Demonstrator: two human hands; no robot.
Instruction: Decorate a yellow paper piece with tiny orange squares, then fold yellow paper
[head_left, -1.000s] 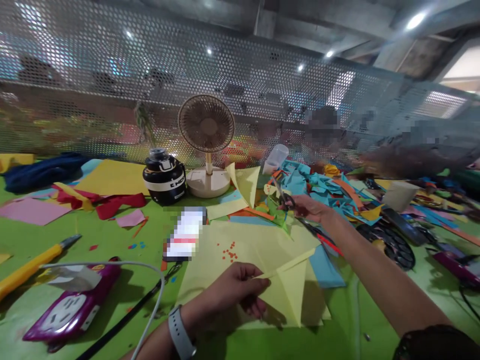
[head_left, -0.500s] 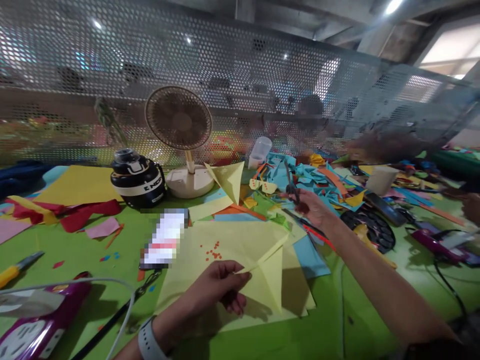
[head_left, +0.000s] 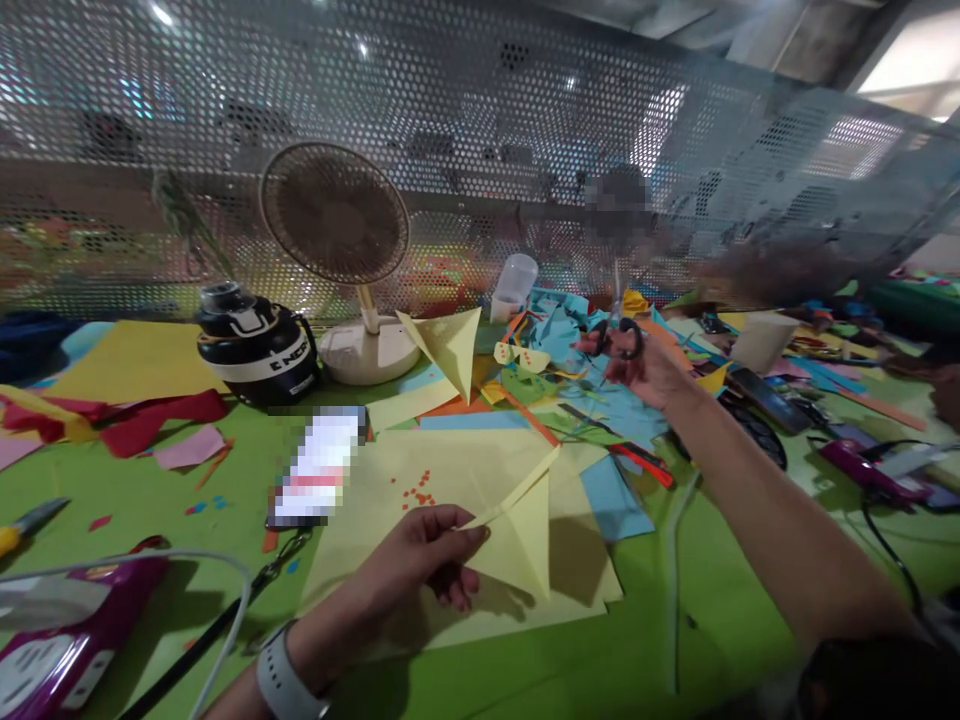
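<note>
My left hand (head_left: pixel 427 560) pinches the edge of a folded piece of yellow paper (head_left: pixel 525 545), held over larger yellow sheets (head_left: pixel 360 600) on the green table. Out to the right, my right hand (head_left: pixel 637 365) grips a pair of scissors (head_left: pixel 616 318) by its dark handles, the blades pointing up and away. Small orange paper bits (head_left: pixel 420 490) lie on the yellow sheets. Behind them stands another folded yellow paper piece (head_left: pixel 454 350). A small yellow cutout with orange dots (head_left: pixel 522 356) rests near the scraps, left of my right hand.
A phone (head_left: pixel 319 465) lies left of the sheets. Behind it are a black bottle (head_left: pixel 259 350) and a fan (head_left: pixel 337 215). Blue paper scraps (head_left: pixel 559 315) pile up at the back. A purple power strip (head_left: pixel 67 630) and a yellow-handled tool (head_left: pixel 30 525) are at left.
My right hand has lifted the scissors from the scraps and turned them upward, slightly to the right. My left hand keeps its pinch on the folded yellow paper. The view has shifted slightly.
</note>
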